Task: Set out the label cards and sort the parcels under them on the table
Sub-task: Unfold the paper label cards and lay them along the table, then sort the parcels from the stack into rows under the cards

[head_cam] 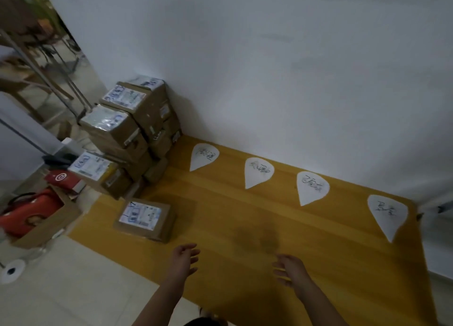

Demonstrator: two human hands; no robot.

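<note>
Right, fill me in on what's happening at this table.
A person is partway through sorting parcels. Four white label cards lie in a row on the wooden table, along the wall. The stack of parcels sits at the far left corner. A single parcel lies apart, nearer the front and left of the first card. No parcel lies below a card. The left hand and right hand are open over the near edge, holding nothing.
</note>
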